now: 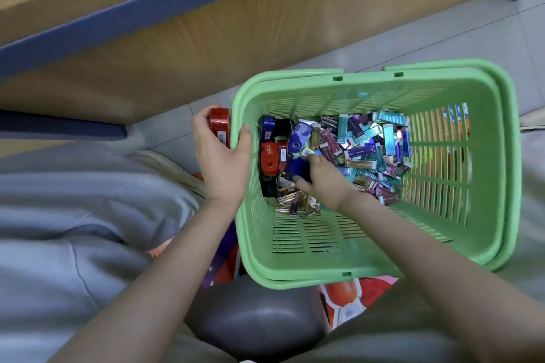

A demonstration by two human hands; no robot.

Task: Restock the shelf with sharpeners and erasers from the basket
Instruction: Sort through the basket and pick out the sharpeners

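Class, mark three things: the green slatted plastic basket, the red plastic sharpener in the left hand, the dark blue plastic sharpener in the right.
Green slatted plastic basket (368,82): head view, far rim.
Red plastic sharpener (219,122): head view, top face.
Dark blue plastic sharpener (298,168): head view, exposed body.

The green basket's (508,156) open top leaves room above the erasers (368,153) at right. The right hand (324,183), gripping a blue sharpener (299,169), fills its left; the left hand (219,162), gripping a red sharpener (219,124), covers the left rim.
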